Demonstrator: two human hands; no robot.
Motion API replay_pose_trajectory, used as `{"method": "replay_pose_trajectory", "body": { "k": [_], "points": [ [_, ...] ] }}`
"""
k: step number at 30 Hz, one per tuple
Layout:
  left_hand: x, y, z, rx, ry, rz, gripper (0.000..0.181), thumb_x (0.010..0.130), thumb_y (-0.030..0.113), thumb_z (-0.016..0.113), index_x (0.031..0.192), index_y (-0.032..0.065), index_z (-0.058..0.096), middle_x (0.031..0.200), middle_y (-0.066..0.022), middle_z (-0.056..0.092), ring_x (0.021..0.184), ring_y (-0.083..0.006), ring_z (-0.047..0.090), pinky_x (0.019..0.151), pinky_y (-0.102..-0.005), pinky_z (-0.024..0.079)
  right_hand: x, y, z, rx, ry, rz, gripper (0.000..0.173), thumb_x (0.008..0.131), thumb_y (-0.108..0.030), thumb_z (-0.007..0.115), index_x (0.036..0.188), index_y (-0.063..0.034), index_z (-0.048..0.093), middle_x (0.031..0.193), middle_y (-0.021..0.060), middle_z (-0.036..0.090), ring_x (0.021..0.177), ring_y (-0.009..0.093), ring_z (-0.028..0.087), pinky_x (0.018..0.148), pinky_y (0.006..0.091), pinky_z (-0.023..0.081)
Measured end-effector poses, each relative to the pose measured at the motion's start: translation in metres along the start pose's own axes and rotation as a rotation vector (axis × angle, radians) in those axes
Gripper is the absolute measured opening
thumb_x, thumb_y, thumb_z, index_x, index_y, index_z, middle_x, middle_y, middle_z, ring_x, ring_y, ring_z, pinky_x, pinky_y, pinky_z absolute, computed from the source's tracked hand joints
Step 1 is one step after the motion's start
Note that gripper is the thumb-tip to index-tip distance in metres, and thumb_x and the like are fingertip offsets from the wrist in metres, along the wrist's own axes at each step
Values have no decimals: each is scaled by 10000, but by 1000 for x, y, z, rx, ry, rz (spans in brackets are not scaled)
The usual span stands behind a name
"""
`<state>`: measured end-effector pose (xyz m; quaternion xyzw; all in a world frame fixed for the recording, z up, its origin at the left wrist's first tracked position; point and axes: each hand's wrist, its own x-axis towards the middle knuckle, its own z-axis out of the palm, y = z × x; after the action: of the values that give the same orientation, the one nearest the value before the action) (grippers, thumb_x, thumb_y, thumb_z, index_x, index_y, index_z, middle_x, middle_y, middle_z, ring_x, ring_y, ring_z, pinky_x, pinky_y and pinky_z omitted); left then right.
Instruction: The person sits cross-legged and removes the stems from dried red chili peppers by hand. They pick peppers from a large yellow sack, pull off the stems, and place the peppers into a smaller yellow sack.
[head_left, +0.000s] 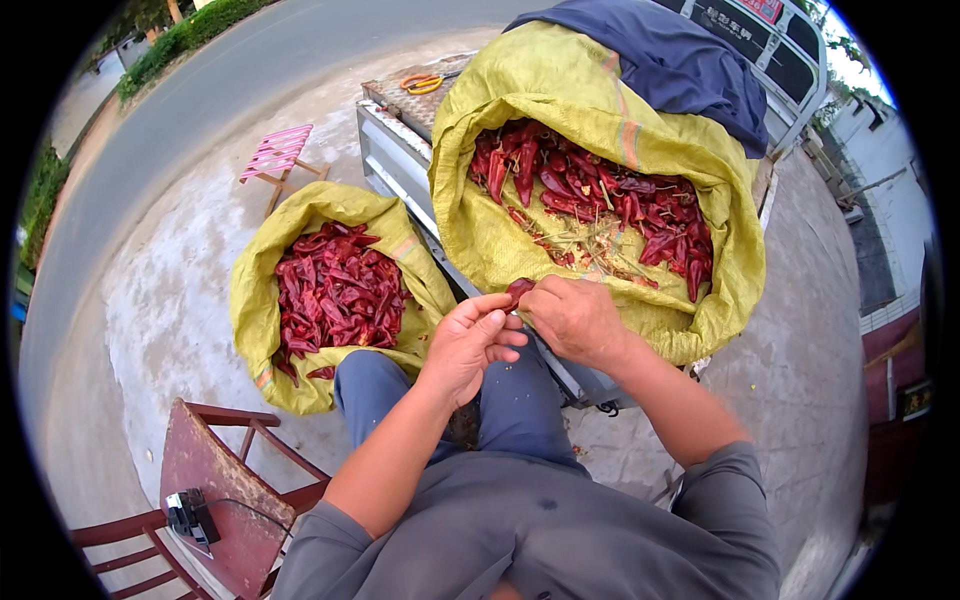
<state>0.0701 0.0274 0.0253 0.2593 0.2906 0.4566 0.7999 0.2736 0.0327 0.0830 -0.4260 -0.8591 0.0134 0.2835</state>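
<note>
A dried red chili pepper (519, 288) is pinched between the thumb and forefinger of my left hand (466, 341); its other fingers are loosely curled. My right hand (576, 315) has its fingers closed at the right end of the same pepper, hiding that end. Both hands are above my knees, in front of a large yellow woven sack (517, 82) lying open toward me. Inside it are red chili peppers (577, 176), with loose stems and seeds (596, 240) on its lower fabric. To the left stands a smaller yellow woven sack (253, 307) filled with red peppers (341, 292).
The large sack rests on a truck bed with a metal side panel (394, 142), partly under a dark blue cloth (652, 56). Orange-handled scissors (421, 83) lie on the bed. A folding stool (277, 150) stands beyond the small sack. A wooden chair (217, 457) at lower left holds a corded device (192, 517).
</note>
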Motion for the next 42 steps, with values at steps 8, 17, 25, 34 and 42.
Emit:
{"method": "replay_pose_trajectory", "body": {
  "k": [8,17,25,34,42],
  "points": [
    [-7,-42,-17,520,-70,310,164,999,28,628,1158,7,664,1068,-95,721,958,-194,710,833,-310,569,-39,-10,41,1210,74,836,270,983,-268,720,1097,-32,658,963,74,702,766,137,664,658,320,535],
    [-29,-5,-19,849,-43,386,278,890,48,781,1163,34,731,1121,-51,622,927,-120,611,815,-267,505,-31,-23,25,342,-280,299,225,921,-257,714,917,-35,674,836,148,676,748,355,680,688,465,532],
    [-34,-3,-29,689,-86,376,120,947,73,735,1037,-5,728,881,-44,694,796,-114,645,707,-261,530,-8,-36,19,225,-489,199,258,922,-319,700,882,-68,658,850,137,691,808,394,667,697,497,518],
    [-37,-15,-37,-311,55,213,125,1011,181,686,990,68,637,900,-59,688,733,-151,663,673,-299,569,-10,-55,42,599,-86,169,173,944,-201,701,877,-44,678,775,117,651,694,294,640,624,375,505],
    [-33,-53,-104,567,297,-44,192,949,90,708,1112,10,643,987,-63,688,895,-143,672,792,-275,538,70,-42,129,1102,-4,630,262,1015,-256,680,1057,2,676,862,-12,635,782,75,566,707,249,478]
  ]
}}
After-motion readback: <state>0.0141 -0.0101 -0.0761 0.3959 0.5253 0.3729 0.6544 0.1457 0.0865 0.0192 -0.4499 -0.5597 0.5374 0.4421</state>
